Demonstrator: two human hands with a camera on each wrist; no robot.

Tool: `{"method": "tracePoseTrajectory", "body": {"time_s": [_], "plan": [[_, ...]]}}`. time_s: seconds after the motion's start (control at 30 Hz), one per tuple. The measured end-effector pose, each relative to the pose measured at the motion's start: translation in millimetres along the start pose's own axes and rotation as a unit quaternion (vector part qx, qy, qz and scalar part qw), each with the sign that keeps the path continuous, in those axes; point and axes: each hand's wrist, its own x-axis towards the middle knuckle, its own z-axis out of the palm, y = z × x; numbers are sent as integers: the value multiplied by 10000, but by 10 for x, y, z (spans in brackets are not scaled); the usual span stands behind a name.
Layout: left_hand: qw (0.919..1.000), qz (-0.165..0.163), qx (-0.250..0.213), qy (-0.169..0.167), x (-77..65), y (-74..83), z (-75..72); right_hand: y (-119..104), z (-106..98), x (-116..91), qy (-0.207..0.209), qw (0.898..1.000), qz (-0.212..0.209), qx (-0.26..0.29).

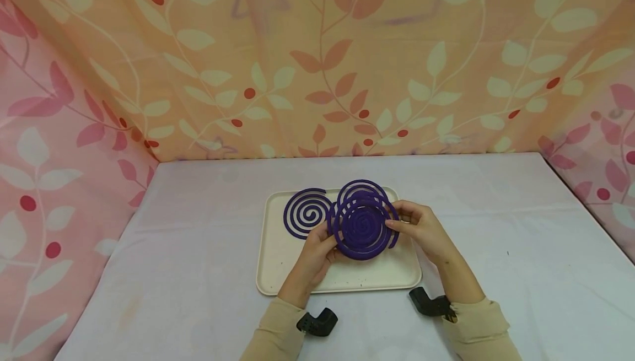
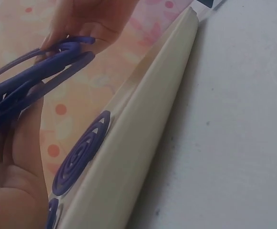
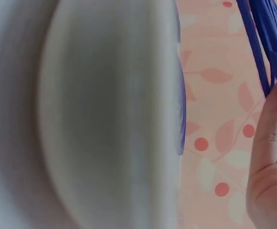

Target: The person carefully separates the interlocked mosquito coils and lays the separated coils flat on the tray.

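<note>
Both hands hold purple mosquito coils (image 1: pixel 364 229) above the cream tray (image 1: pixel 285 273). My left hand (image 1: pixel 315 251) grips their left edge between thumb and fingers. At the right side, my right hand (image 1: pixel 421 229) pinches the outer rings. In the left wrist view the held coils (image 2: pixel 38 71) appear tilted, with rings slightly apart; how many there are I cannot tell. A single coil (image 1: pixel 297 230) lies flat on the tray's left part. Another coil (image 1: pixel 361 183) shows behind the held ones, partly hidden by them.
The tray rests on a white-covered table (image 1: pixel 198 251), with small dark crumbs on its surface. A leaf-patterned curtain (image 1: pixel 278 63) hangs behind, and pink patterned cloth (image 1: pixel 44 184) stands at the sides. Black wrist devices (image 1: pixel 319 322) are at both sleeve cuffs.
</note>
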Motion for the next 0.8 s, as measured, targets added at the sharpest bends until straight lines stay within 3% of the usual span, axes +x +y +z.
{"method": "tracePoseTrajectory", "body": {"time_s": [0.27,0.63,0.8], "plan": [[9988,-27,275,400,6,-10,12,-10,37,19,-113,9990,360,-245],[9988,-203,329,286,3,0,19,-7,38,3,-360,9976,418,-429],[9985,-367,324,250,5,-15,25,13,55,19,-377,9971,659,-47]]}}
